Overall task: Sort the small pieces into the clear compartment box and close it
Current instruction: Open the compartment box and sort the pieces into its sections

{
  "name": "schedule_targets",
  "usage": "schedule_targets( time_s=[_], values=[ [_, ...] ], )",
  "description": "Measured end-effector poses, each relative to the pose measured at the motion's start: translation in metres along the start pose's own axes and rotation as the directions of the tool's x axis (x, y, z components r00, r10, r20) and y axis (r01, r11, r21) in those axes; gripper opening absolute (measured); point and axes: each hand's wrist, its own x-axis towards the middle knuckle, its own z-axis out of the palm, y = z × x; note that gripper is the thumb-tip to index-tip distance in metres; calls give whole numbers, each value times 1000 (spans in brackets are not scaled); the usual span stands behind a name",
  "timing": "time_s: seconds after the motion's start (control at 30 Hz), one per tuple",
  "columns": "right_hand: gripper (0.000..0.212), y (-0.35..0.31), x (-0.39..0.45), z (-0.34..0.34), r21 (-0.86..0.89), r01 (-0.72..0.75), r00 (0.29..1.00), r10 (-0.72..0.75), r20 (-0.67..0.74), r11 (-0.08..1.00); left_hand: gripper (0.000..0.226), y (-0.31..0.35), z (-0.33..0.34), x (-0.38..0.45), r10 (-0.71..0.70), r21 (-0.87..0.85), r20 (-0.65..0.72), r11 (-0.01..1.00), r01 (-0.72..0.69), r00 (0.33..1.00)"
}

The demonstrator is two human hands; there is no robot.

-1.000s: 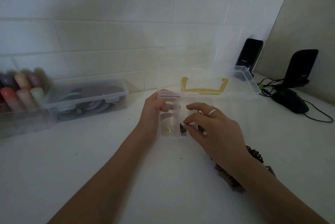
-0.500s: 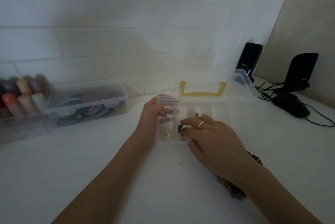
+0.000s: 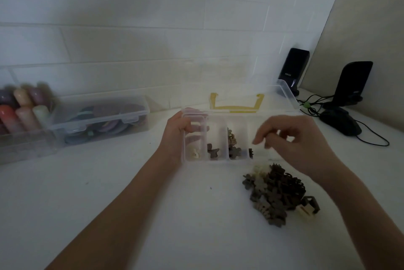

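Observation:
A clear compartment box (image 3: 216,158) lies open on the white table, its lid with a yellow handle (image 3: 237,105) standing up behind. My left hand (image 3: 177,136) grips the box's left end. One cream piece (image 3: 195,153) lies in the leftmost compartment, a brown piece (image 3: 212,152) in the second, several brown ones (image 3: 233,145) further right. My right hand (image 3: 290,140) hovers over the box's right side, fingers loosely curled and apart, with nothing visible in them. A pile of small brown and cream hair clips (image 3: 275,191) sits on the table in front of the box, below my right wrist.
A closed clear box (image 3: 98,121) with coloured items stands at the left, next to a container of pastel bottles (image 3: 19,107). At the far right are two black speakers (image 3: 294,68), a black mouse (image 3: 341,123) and cables.
My right hand lifted off the box's middle compartments and moved right, uncovering the pile of clips and the brown pieces now lying in the box. My left hand stayed on the box.

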Motion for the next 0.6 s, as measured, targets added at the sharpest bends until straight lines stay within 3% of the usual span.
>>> schedule_targets(
  time_s=[0.17,0.33,0.47,0.6],
  values=[
    [43,10,-24,-16,-187,-78,963,123,238,979,39,1,1,-1,15,14,17,1000,-15,1000],
    [26,9,-31,-4,-396,-10,943,140,301,918,41,-1,0,0,0,9,8,1000,0,1000],
    [37,5,-31,7,-537,84,924,137,357,839,42,-2,0,2,-4,5,-3,1000,4,1000],
    [37,6,-30,11,-550,113,897,153,415,828,41,-1,0,2,-5,-8,-1,1000,5,1000]
  ],
)
